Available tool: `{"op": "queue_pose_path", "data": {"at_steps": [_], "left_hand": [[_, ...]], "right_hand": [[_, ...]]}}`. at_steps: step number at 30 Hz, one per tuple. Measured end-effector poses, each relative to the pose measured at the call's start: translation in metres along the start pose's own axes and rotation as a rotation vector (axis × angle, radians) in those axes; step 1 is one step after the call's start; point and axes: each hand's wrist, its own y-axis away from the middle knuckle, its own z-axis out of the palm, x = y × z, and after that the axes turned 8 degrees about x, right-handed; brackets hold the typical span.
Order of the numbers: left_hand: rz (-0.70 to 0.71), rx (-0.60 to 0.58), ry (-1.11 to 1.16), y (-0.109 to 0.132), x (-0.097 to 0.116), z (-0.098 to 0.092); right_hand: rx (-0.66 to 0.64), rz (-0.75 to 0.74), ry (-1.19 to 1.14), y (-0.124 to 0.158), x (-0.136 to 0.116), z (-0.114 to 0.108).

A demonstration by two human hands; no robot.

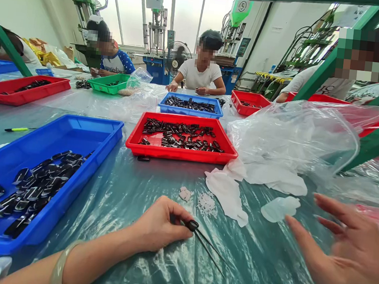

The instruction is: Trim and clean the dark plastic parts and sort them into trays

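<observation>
My left hand is closed in a pinch on a small glossy black part near the middle of the table. From right beside that part, the two thin dark prongs of tweezers stretch toward the lower right. I cannot tell whether the fingers also touch the tweezers. My right hand is open at the right, thumb and fingers spread, with nothing in it. Closest to its thumb is a translucent whitish piece. A small pile of white bits and a pinkish lump lie beyond my left hand.
A blue tray of black parts stands at left, a red tray of them ahead. White cloths and a clear plastic bag lie at right. A green frame post rises there. Co-workers sit across the table.
</observation>
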Motion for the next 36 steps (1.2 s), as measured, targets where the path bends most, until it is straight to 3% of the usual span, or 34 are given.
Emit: {"op": "queue_pose_path", "data": {"at_steps": [1,3,6,11,19,27,33,36], "left_hand": [[-0.006,0.004,0.005,0.0,-0.001,0.0],[-0.02,0.012,0.018,0.0,-0.002,-0.001],[-0.037,0.018,0.026,0.0,-0.004,-0.002],[-0.031,0.014,0.061,-0.001,-0.009,-0.005],[-0.016,0.009,0.015,-0.002,-0.013,-0.006],[-0.03,0.035,0.017,0.0,-0.012,-0.003],[-0.013,0.046,0.024,0.0,-0.013,-0.003],[0.015,0.039,0.017,0.001,-0.014,-0.003]], "right_hand": [[-0.086,-0.006,-0.016,-0.002,-0.012,0.001],[-0.322,-0.195,-0.267,-0.006,-0.036,0.01],[-0.559,-0.346,-0.392,-0.006,-0.062,0.04],[-0.728,-0.414,-0.359,0.005,-0.08,0.087],[-0.834,-0.417,-0.252,0.013,-0.086,0.098],[-0.814,-0.395,-0.294,0.016,-0.09,0.098],[-0.72,-0.26,-0.425,0.01,-0.086,0.072],[-0.766,-0.143,-0.593,0.007,-0.088,0.056]]}}
